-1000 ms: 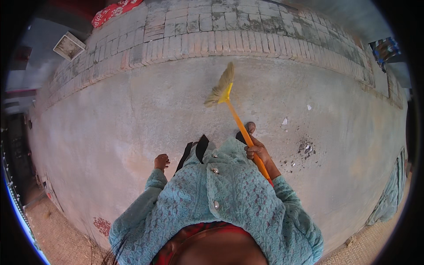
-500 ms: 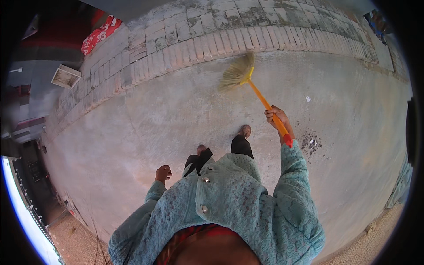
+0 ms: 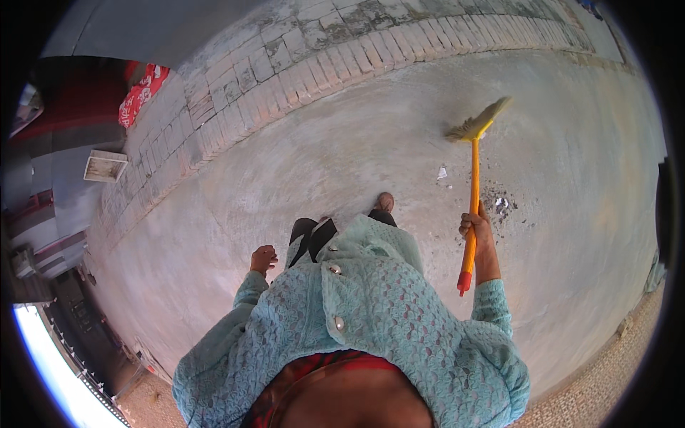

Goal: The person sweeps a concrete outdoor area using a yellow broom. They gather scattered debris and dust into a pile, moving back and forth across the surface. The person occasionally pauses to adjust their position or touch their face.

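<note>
My right hand (image 3: 481, 227) is wrapped round the lower part of an orange broom handle, just above its red end. The broom (image 3: 475, 175) points away from me, and its fan of pale bristles (image 3: 481, 123) with a yellow collar is over the grey concrete floor at the far right. Close by the handle, to its right, lies a small pile of dark debris with white scraps (image 3: 502, 205). A white scrap (image 3: 442, 172) lies on the floor left of the handle. My left hand (image 3: 263, 260) hangs at my left side, its fingers curled with nothing in them.
Along the far side runs a brick border (image 3: 342, 75). A shallow rectangular box (image 3: 105, 166) stands at the left, and red patterned cloth or sacking (image 3: 143, 95) lies beyond it. My shoe (image 3: 385, 202) is on the concrete floor (image 3: 571, 235).
The broom has swung right, its bristles moving from near the brick border to beyond the debris. My right hand has shifted slightly right and nearer. The white scrap now lies further left.
</note>
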The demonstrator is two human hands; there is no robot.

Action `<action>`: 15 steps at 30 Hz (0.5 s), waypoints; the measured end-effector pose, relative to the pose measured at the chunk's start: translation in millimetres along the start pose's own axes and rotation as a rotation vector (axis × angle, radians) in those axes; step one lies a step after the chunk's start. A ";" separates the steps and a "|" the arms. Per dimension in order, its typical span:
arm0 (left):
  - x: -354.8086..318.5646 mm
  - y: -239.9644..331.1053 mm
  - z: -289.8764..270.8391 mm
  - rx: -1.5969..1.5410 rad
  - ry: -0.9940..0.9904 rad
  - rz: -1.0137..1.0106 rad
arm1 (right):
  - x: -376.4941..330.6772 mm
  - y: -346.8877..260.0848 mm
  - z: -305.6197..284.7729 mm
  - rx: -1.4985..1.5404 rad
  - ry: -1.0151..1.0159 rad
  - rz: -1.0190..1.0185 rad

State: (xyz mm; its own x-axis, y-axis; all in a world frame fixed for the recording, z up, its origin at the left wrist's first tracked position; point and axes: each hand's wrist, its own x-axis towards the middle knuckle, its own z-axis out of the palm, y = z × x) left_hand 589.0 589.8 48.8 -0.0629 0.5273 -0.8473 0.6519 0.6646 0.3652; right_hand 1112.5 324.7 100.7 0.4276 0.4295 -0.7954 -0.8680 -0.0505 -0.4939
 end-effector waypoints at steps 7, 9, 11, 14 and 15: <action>43.5 89.5 30.3 0.073 -0.075 0.025 | 10.6 37.8 14.9 0.189 -0.135 0.318; 56.3 119.9 38.9 0.087 -0.090 0.033 | 26.1 39.1 26.8 0.059 -0.051 0.364; 77.1 142.2 41.4 0.119 -0.152 0.031 | 51.2 36.1 11.7 0.076 0.024 0.343; 116.3 181.1 49.8 0.183 -0.199 0.028 | 76.6 7.7 8.6 -0.165 0.233 0.202; 135.6 194.9 54.2 0.202 -0.206 0.033 | 88.0 -6.5 10.7 -0.250 0.285 0.143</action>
State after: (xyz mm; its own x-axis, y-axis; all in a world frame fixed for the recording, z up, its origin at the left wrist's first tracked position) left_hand 748.4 762.1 -15.8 0.1024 0.4147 -0.9042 0.7894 0.5192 0.3275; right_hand 1153.1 372.4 37.6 0.3901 0.1367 -0.9106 -0.8507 -0.3250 -0.4132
